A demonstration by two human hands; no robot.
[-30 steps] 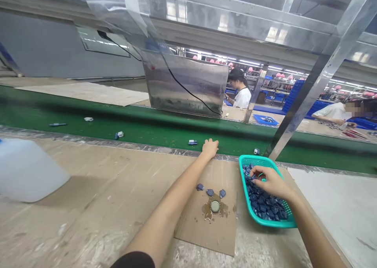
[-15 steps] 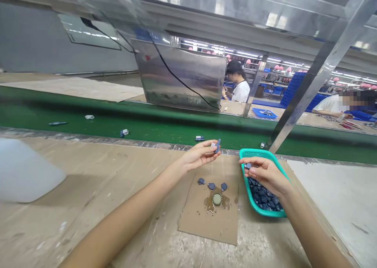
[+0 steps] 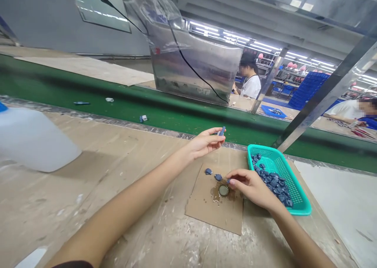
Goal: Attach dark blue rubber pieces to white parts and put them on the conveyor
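Note:
My left hand (image 3: 206, 142) is raised over the near edge of the brown cardboard sheet (image 3: 215, 209), pinching a small blue piece (image 3: 221, 131) between thumb and forefinger. Two more blue pieces (image 3: 208, 171) (image 3: 218, 177) lie on the cardboard, beside a round metal bottle cap (image 3: 223, 190) in a brown stain. My right hand (image 3: 250, 185) rests just right of the cap, its fingertips on or over a third blue piece (image 3: 228, 180). Whether that hand holds anything is hidden. A teal plastic basket (image 3: 279, 177) full of blue pieces (image 3: 272, 181) sits to its right.
A white plastic jug (image 3: 35, 138) lies at left. Behind the bench runs a green conveyor belt (image 3: 176, 122) with small loose parts. A steel panel (image 3: 194, 63) and a metal post (image 3: 324, 91) stand beyond it, with co-workers (image 3: 250, 81) and blue crates (image 3: 309, 87) farther back.
My right hand has moved from the basket to beside the bottle cap. My left hand still holds its piece. The view has turned, shifting everything slightly right and upward.

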